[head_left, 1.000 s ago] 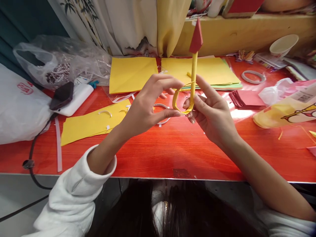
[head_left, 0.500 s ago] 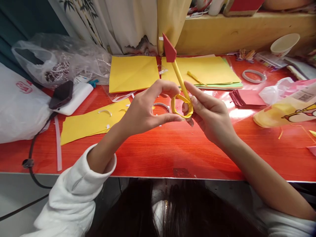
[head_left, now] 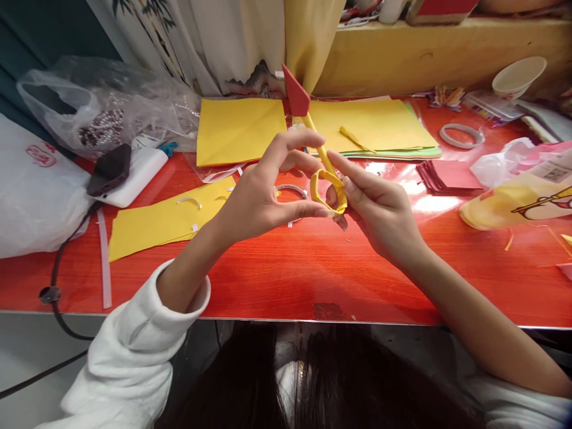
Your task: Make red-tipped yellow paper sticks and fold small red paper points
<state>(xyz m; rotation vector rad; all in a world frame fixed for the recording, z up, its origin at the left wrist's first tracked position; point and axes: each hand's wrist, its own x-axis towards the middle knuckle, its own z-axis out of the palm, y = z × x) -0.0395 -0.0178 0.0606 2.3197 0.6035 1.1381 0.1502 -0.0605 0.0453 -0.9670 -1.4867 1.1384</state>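
Note:
My right hand [head_left: 379, 205] pinches a rolled yellow paper stick [head_left: 318, 140] where its lower end meets a yellow paper loop [head_left: 315, 192]. A folded red paper piece [head_left: 297, 92], pointed like a blade, sits on the stick's far end. To the left, my left hand [head_left: 268, 190] is curved around the loop with its fingers apart. Its thumb tip touches or nearly touches the loop's lower edge, while the index finger is raised by the stick. Whether the other left fingertips touch the loop I cannot tell.
Yellow paper sheets [head_left: 241, 131] lie at the back of the red table [head_left: 277, 274], with yellow strips [head_left: 152, 223] at left. Red paper squares [head_left: 449, 177], a tape roll [head_left: 461, 136] and a plastic cup [head_left: 504, 205] are at right. A phone [head_left: 109, 170] and plastic bags stand left.
My left index finger has lifted away from the top of the loop. The stick and its red end have tilted further left. My right hand keeps its pinch.

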